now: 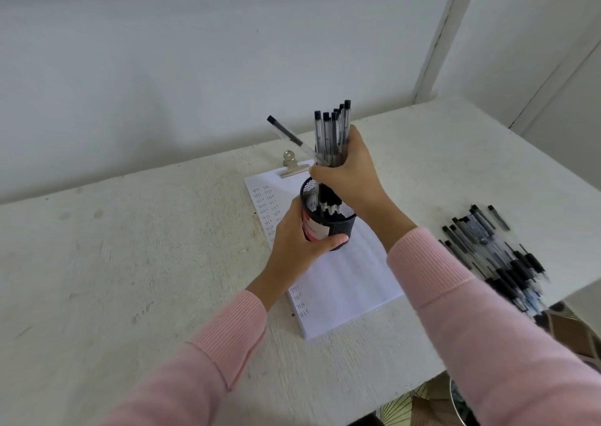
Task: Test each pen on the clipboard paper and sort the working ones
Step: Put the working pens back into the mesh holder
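You are wearing pink ribbed sleeves [455, 295]. The black mesh cup [338, 227] is showing a red-and-white label. The clear pens [328, 136] are carrying black caps, as is the pile [497, 256] at three o'clock. The white paper [351, 282] is bearing columns of dark marks on the off-white worktop [130, 263].

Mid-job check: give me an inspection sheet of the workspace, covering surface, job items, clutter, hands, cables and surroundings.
Surface: white table, scuffed.
Job's things: clipboard paper with test marks; black mesh cup over it; pen bundle partly in the cup; loose pen pile at right.
Clutter: nothing seen.
Hands: left hand grips the mesh cup; right hand grips the pen bundle.
Cables: nothing seen.
Surroundings: white wall; patterned floor below the table edge.
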